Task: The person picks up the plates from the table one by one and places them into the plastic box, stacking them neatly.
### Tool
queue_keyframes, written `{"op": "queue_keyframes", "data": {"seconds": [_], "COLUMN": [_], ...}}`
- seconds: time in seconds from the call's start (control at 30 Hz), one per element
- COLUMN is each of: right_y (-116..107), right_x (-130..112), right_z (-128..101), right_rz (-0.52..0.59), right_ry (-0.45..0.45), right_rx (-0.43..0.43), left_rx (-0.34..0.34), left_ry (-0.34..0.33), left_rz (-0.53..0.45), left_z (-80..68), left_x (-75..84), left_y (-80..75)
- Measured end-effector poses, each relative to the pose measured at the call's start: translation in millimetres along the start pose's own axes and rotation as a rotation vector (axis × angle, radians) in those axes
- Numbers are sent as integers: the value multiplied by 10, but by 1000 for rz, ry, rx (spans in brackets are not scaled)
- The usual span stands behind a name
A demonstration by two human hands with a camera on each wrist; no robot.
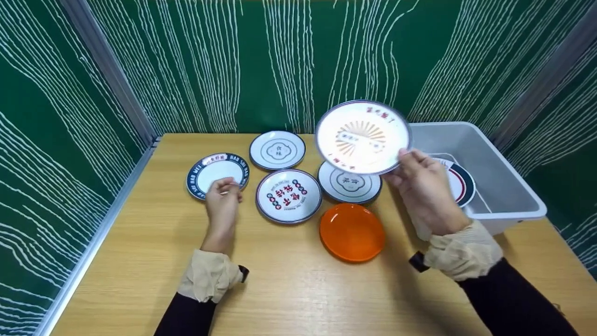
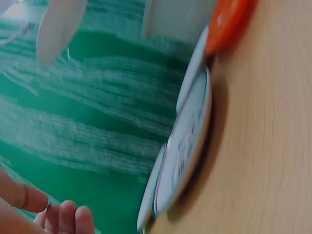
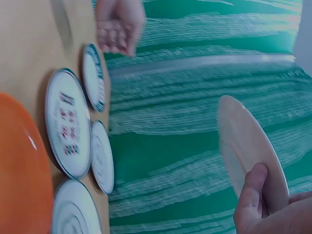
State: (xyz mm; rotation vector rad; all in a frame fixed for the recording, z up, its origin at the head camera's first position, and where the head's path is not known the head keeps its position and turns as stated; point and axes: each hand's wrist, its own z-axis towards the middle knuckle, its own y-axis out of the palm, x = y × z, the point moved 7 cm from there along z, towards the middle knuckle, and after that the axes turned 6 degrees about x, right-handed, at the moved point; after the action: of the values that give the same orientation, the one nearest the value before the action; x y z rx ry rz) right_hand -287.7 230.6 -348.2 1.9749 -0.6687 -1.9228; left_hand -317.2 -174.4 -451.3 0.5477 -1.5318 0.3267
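Note:
My right hand (image 1: 426,193) grips a white plate (image 1: 361,135) by its lower right edge, up above the table. The plate has an orange sunburst and red characters; in the right wrist view my thumb presses on one face of the held plate (image 3: 251,141). My left hand (image 1: 224,200) hovers by the near edge of a dark-rimmed plate (image 1: 217,175), its fingers loosely bent around nothing. In the left wrist view the fingers (image 2: 68,217) look apart from every plate.
Plates lie on the wooden table (image 1: 289,289): one with red characters (image 1: 289,196), two with a grey emblem, one at the back (image 1: 277,149), one (image 1: 350,184) partly covered, and an orange plate (image 1: 352,232). A grey bin (image 1: 503,182) at right holds a dark-and-red-rimmed plate (image 1: 459,184).

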Motion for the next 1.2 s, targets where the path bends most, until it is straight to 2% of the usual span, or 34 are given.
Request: {"op": "queue_keyframes", "data": {"seconds": [0.1, 0.2, 0.27, 0.33, 0.43, 0.53, 0.67, 0.77, 0.97, 1.1, 1.2], "right_y": [-137, -281, -388, -506, -726, -965, -1268, -1450, -1733, -1858, -1897], "right_x": [-144, -276, -349, -424, -517, -593, -664, -694, -734, -769, -771], "right_z": [21, 55, 85, 116, 141, 162, 210, 246, 273, 290, 321], "right_rz": [62, 93, 133, 122, 76, 50, 118, 115, 53, -28, -129], "right_ry": [-17, -40, -54, -81, -78, -66, -52, -33, 20, 45, 76], "right_rx": [28, 44, 52, 71, 130, 200, 274, 319, 383, 404, 401], "left_rx": [78, 120, 122, 118, 111, 123, 133, 135, 142, 149, 130], "left_ry": [21, -38, -116, -190, -251, -246, -242, -256, -272, -265, -282], "left_rz": [80, 131, 98, 49, -8, 12, 9, 0, 37, 45, 62], "left_z": [142, 269, 346, 415, 486, 524, 565, 599, 632, 662, 695], "left_x": [-16, -56, -82, -95, -99, -123, -200, -250, -303, -342, -379], "left_y": [-196, -360, -438, -502, -583, -659, -700, -718, -749, -765, -768]}}
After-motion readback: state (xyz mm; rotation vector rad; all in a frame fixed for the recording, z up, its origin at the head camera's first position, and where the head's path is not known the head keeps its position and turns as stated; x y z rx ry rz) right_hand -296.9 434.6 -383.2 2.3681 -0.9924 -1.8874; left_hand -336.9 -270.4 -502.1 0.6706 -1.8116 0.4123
